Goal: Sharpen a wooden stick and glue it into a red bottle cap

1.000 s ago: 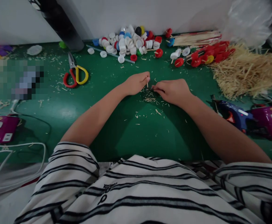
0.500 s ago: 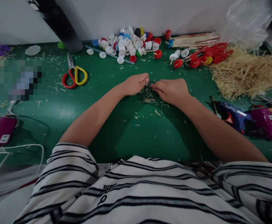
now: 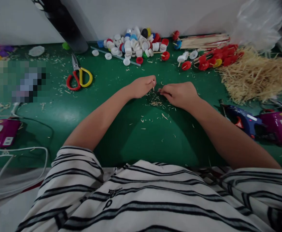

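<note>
My left hand [image 3: 143, 86] is closed above the green table, with a short pale tip [image 3: 153, 88] sticking down from its fingers; most of what it grips is hidden. A small gap to the right, my right hand [image 3: 180, 94] has thumb and fingertips pinched together. Whatever it may hold is too small to name. Below and between the hands lies a little heap of pale shredded straw bits [image 3: 156, 103], with loose shavings scattered around it.
Scissors [image 3: 80, 77] with red and yellow handles lie left. Bottle caps [image 3: 133, 45] are piled at the back, near a dark bottle [image 3: 65, 29]. Rightward are red caps on sticks [image 3: 218, 58], a straw heap [image 3: 257, 75] and a blue glue gun [image 3: 242, 117].
The view has shifted slightly. Both hands keep nearly the same pose, the right fingertips a little further from the left hand's tip.
</note>
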A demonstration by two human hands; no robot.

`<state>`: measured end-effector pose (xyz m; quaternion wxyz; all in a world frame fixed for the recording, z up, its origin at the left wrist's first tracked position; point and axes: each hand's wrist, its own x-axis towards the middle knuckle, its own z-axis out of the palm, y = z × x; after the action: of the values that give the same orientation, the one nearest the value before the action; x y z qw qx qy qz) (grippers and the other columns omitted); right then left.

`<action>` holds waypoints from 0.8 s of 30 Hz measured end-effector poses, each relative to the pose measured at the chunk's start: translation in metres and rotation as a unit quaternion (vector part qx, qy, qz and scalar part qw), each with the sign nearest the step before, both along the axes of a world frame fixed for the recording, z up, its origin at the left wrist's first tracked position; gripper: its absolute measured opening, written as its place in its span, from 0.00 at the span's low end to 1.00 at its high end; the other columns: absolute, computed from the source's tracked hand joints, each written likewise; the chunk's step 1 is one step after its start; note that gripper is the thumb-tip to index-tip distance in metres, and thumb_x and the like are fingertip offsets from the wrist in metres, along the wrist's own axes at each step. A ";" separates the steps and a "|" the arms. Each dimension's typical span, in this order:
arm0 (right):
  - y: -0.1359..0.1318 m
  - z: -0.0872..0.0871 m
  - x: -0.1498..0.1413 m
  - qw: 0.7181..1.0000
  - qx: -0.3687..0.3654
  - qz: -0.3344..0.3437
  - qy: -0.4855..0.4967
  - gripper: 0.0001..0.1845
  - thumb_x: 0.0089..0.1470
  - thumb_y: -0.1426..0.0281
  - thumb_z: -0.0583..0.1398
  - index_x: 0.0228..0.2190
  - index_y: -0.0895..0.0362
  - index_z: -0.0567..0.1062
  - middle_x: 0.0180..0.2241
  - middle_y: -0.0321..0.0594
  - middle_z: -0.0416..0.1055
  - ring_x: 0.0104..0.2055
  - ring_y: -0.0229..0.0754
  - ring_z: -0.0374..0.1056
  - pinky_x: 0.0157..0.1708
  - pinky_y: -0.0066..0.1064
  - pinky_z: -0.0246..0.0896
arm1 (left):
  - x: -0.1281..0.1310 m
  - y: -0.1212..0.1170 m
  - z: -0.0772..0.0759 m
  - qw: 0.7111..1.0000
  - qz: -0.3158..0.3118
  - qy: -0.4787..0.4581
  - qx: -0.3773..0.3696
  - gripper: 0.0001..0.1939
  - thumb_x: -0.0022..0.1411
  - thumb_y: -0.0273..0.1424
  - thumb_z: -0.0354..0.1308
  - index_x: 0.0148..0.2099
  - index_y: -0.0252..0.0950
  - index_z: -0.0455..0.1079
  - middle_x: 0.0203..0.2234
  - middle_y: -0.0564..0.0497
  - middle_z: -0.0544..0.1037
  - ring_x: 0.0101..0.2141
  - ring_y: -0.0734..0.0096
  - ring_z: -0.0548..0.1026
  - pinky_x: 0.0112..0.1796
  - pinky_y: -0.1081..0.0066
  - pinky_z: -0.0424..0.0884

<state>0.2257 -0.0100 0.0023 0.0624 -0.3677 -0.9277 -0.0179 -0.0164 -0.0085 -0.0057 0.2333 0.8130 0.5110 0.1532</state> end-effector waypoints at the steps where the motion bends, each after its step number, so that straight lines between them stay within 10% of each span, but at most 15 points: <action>1: 0.001 0.000 0.000 1.000 -0.005 -0.002 -0.003 0.20 0.73 0.60 0.51 0.47 0.49 0.83 0.47 0.39 0.85 0.45 0.49 0.76 0.31 0.35 0.46 | 0.000 0.000 0.000 1.000 -0.001 -0.001 -0.001 0.19 0.78 0.39 0.39 0.48 0.38 0.69 0.40 0.45 0.78 0.41 0.60 0.75 0.47 0.62 0.70; 24: 0.001 0.012 -0.001 0.995 -0.060 -0.050 -0.061 0.18 0.69 0.58 0.55 0.48 0.46 0.83 0.40 0.40 0.84 0.40 0.50 0.75 0.32 0.35 0.51 | 0.002 -0.001 -0.001 0.999 0.020 -0.046 0.004 0.15 0.77 0.39 0.40 0.42 0.40 0.63 0.39 0.45 0.78 0.40 0.61 0.74 0.44 0.62 0.68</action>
<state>0.2251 -0.0092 0.0142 -0.0177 -0.4150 -0.9096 0.0127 -0.0144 -0.0091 -0.0071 0.2504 0.7956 0.5152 0.1971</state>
